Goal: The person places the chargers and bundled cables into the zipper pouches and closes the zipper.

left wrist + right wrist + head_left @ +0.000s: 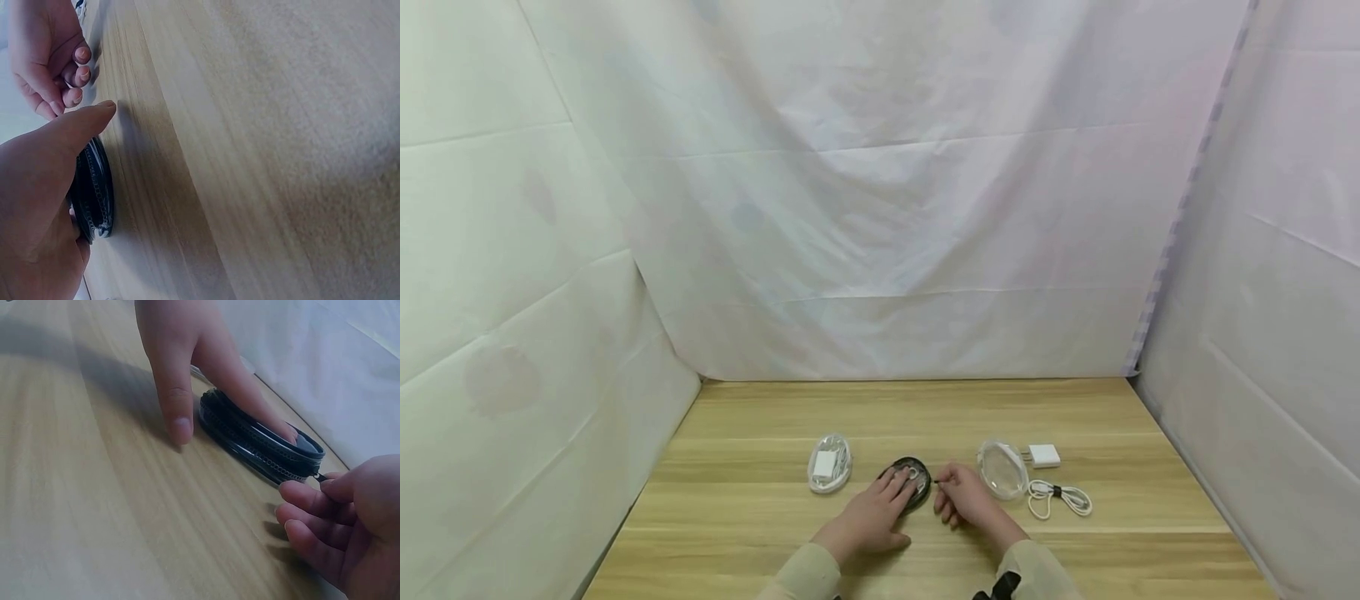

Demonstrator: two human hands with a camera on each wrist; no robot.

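A small round black zip pouch [250, 450] with a see-through top lies on the wooden table. My left hand [872, 515] rests on it with outstretched fingers pressing its top, the thumb held out to the side. Between thumb and forefinger, my right hand [967, 497] pinches the pouch's zipper pull [320, 478] at its right side; the other fingers are loosely bent. Zipper teeth run around the pouch's side wall. Something pale and looped shows through the top, partly covered by the left fingers.
To the left lies a white-rimmed clear pouch [812, 481] holding a white charger and cable. On the right are another clear pouch [1002, 471], a white plug adapter [1044, 455] and a white cable [1077, 501] bundled with a black tie. White curtains [880, 250] enclose the table.
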